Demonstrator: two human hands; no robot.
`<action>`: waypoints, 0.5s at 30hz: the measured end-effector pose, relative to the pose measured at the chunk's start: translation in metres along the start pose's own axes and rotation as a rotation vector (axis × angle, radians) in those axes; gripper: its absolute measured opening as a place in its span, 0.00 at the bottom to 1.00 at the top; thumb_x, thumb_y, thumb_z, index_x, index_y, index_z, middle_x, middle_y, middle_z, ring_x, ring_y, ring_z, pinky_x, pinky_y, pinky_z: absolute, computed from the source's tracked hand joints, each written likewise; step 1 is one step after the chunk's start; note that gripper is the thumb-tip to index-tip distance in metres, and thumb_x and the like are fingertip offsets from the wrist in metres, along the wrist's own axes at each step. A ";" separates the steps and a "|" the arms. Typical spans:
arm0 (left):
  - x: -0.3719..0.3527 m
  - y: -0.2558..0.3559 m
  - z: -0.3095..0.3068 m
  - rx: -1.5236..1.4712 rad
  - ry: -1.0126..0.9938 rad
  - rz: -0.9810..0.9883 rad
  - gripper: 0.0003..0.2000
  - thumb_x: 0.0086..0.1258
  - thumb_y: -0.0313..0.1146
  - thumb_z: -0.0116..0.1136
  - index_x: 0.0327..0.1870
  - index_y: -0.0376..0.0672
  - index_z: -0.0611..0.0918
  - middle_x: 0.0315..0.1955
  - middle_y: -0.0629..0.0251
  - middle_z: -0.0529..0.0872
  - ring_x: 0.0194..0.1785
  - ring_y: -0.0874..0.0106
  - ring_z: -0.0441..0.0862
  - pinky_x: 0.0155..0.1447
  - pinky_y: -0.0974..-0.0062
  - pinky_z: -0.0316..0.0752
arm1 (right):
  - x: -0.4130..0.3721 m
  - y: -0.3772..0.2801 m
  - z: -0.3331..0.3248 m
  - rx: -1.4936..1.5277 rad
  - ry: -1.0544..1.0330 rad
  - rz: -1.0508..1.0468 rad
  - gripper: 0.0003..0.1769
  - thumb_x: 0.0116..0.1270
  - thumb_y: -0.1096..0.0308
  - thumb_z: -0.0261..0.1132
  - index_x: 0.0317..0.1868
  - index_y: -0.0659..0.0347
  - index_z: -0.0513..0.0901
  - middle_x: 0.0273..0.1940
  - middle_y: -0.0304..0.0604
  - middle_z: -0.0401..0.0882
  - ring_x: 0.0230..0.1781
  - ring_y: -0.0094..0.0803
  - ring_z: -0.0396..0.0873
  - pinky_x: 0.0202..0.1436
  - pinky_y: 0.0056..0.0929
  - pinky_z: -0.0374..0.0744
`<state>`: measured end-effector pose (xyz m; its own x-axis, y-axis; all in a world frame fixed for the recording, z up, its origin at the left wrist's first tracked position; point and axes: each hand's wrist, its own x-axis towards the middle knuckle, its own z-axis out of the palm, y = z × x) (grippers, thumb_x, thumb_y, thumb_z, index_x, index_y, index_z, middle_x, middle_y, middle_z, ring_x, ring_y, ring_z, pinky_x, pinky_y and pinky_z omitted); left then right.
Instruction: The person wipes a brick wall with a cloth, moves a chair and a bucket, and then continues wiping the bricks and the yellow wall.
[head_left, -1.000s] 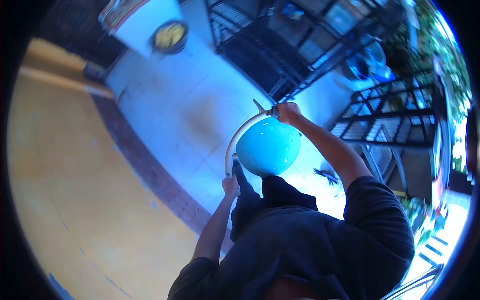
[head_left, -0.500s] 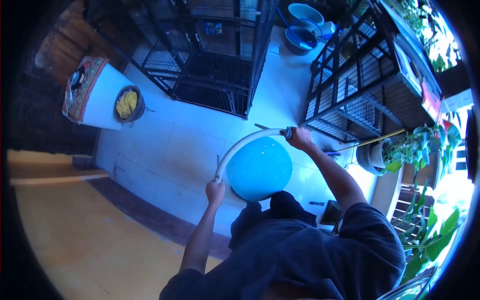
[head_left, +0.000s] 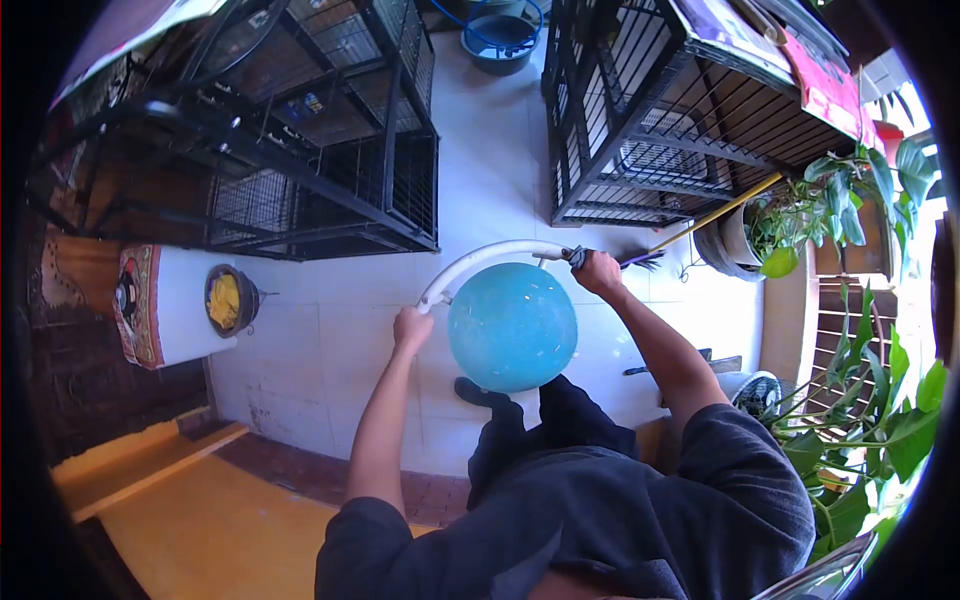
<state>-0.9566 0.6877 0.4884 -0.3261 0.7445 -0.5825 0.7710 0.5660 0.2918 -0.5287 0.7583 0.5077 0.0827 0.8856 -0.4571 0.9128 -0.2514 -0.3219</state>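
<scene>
A curved white tube [head_left: 484, 258] arches over the far side of a round turquoise ball-like object [head_left: 512, 327]. My left hand [head_left: 412, 328] is closed round the tube's left end. At its right end, my right hand [head_left: 598, 274] is wrapped round the tube beside a dark fitting. Short stubs stick out of the tube near both hands. The turquoise object is in front of my legs, and what it rests on is hidden.
Black wire cages stand at the left [head_left: 300, 190] and right [head_left: 640, 150]. A blue basin [head_left: 500, 45] is at the back. A pot with yellow cloth [head_left: 226, 302] sits left, by a white covered stand [head_left: 180, 305]. Plants [head_left: 880, 420] line the right.
The view has turned and shifted, so the cages and pot sit further left. Both hands still hold the tube over the turquoise object. A dark shoe now shows beside it.
</scene>
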 end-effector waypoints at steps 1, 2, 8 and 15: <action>0.013 0.015 0.000 0.009 0.009 0.013 0.16 0.63 0.39 0.61 0.42 0.35 0.90 0.40 0.40 0.90 0.49 0.46 0.89 0.56 0.53 0.82 | 0.012 0.009 0.003 0.011 0.011 0.006 0.20 0.59 0.55 0.67 0.38 0.66 0.89 0.38 0.62 0.88 0.43 0.58 0.88 0.50 0.52 0.85; 0.024 0.028 -0.001 0.017 0.019 0.025 0.16 0.63 0.39 0.61 0.42 0.35 0.90 0.40 0.41 0.90 0.49 0.47 0.89 0.56 0.54 0.82 | 0.024 0.017 0.005 0.021 0.021 0.011 0.20 0.59 0.55 0.67 0.38 0.66 0.89 0.38 0.62 0.88 0.43 0.59 0.88 0.50 0.52 0.86; 0.085 0.070 0.023 0.094 0.034 0.020 0.16 0.63 0.39 0.62 0.45 0.37 0.90 0.43 0.42 0.90 0.51 0.47 0.88 0.58 0.54 0.82 | 0.076 0.045 0.012 0.058 0.006 0.063 0.21 0.60 0.56 0.66 0.42 0.67 0.89 0.41 0.63 0.88 0.45 0.59 0.87 0.52 0.52 0.85; 0.118 0.097 0.045 0.023 0.054 0.017 0.15 0.64 0.39 0.65 0.44 0.36 0.90 0.43 0.42 0.90 0.51 0.46 0.88 0.56 0.53 0.82 | 0.126 0.057 0.011 0.057 0.006 0.059 0.19 0.62 0.58 0.65 0.43 0.66 0.88 0.44 0.62 0.88 0.48 0.60 0.86 0.54 0.52 0.84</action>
<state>-0.8953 0.8149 0.4133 -0.3413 0.7723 -0.5357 0.7888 0.5453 0.2836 -0.4711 0.8513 0.4227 0.1383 0.8708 -0.4718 0.8819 -0.3251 -0.3414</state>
